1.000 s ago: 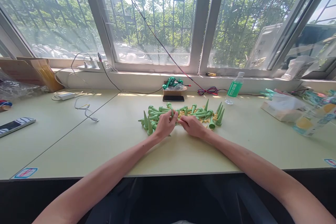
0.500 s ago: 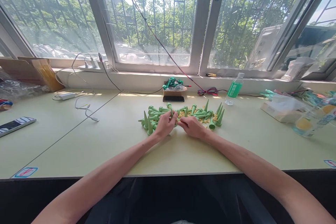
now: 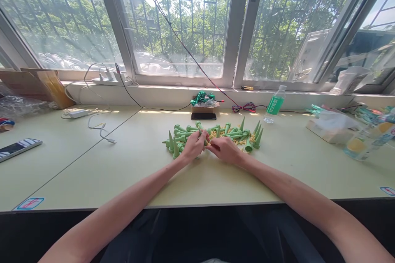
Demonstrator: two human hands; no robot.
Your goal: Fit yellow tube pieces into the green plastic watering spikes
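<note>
My left hand [image 3: 194, 144] is closed around a green plastic spike [image 3: 205, 142], which is mostly covered by the fingers. Just to its right, my right hand [image 3: 224, 148] pinches what looks like a small yellow piece against the spike's end; the fingertips partly hide it. Behind and on both sides of my hands lies a pile of similar green cone-shaped spikes [image 3: 236, 134], some standing point up, others on their sides. Small yellow pieces [image 3: 214, 133] are scattered among them.
Behind the pile, a dark phone [image 3: 203, 116] lies before a small box [image 3: 204, 109] with green items. A water bottle [image 3: 274, 104] stands right of it. Further right is a tissue box [image 3: 327, 129]. A white cable [image 3: 101, 131] and another phone [image 3: 19, 148] lie left.
The spike in my left hand has tilted, and both hands have shifted slightly while staying close together. The pile looks the same.
</note>
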